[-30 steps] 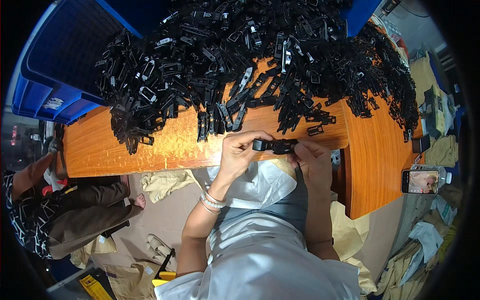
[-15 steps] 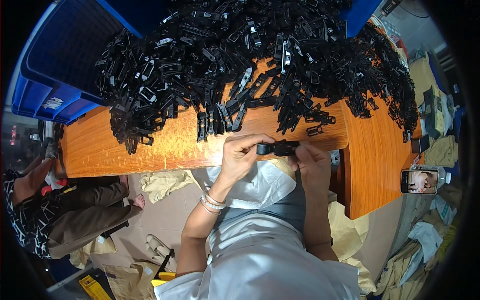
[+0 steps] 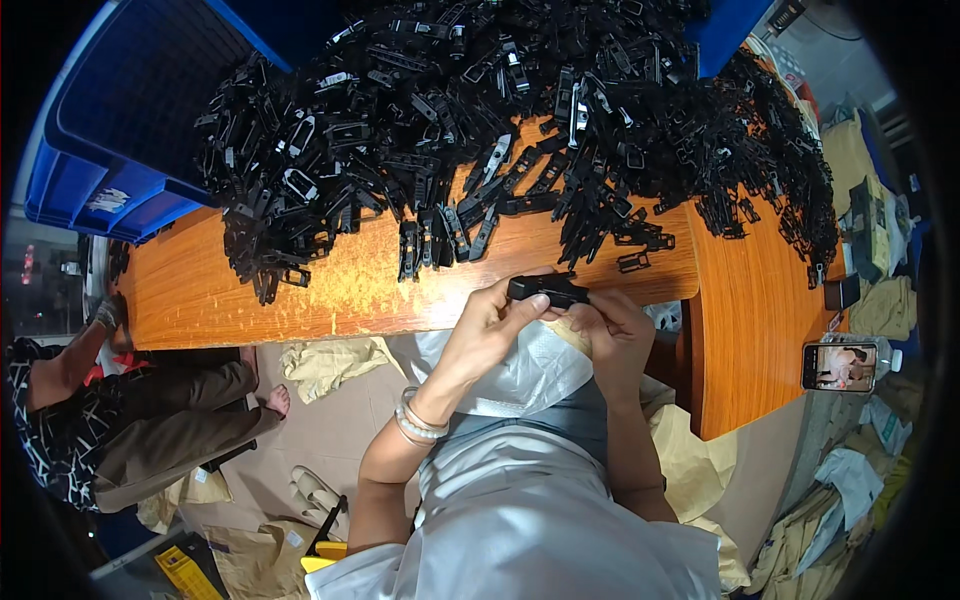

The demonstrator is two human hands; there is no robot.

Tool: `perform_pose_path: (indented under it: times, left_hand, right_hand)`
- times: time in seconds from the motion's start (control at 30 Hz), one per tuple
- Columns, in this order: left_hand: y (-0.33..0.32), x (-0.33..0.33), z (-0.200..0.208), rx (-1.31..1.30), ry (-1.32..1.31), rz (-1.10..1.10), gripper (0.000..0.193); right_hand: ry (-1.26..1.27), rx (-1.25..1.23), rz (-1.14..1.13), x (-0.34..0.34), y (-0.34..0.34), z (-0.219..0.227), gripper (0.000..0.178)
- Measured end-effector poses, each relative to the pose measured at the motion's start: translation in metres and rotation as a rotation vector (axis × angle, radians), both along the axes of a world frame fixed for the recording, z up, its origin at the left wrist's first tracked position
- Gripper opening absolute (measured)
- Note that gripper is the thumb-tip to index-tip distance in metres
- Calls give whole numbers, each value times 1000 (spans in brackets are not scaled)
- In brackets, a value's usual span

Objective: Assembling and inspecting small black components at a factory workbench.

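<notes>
A small black plastic part, long and narrow, lies across both my hands just past the table's near edge. My left hand grips its left end, thumb pressed along the near side. The fingers of my right hand are closed at its right end, partly hiding it. Beyond my hands, a large heap of black plastic parts spreads over the wooden table. A few single pieces lie loose at the heap's near edge, one small black frame piece among them.
Blue crates stand at the left and behind the heap. A phone leans at the right beside the table's side section. A white sack covers my lap. Another person sits at the left.
My left hand has turned and shifted a little right, its thumb now over the black part. The part has rolled and sits slightly tilted. My right hand has moved slightly nearer to me.
</notes>
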State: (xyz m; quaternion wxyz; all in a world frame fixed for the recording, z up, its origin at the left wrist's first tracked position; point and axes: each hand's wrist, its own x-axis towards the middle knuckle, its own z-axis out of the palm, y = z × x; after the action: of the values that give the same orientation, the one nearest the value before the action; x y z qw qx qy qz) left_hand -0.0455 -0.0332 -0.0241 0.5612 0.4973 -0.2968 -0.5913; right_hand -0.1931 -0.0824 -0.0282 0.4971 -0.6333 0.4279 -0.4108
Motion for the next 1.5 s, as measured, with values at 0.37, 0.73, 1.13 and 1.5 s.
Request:
perform_pose_path:
  times: [0.37, 0.73, 1.13, 1.5]
  left_hand:
    - [-1, 1, -1, -16, -218, -22, 10]
    - [-10, 6, 0, -145, -36, -135, 13]
    - [-151, 88, 40, -519, -1476, 49, 10]
    - [-180, 68, 31, -207, -1761, 233, 15]
  right_hand:
    - [-112, 299, 76, -1, 1, 1, 11]
    - [-273, 298, 66, 3, -3, 1, 21]
    - [-357, 468, -67, -13, -4, -8, 9]
    - [-322, 528, -7, -19, 1, -12, 7]
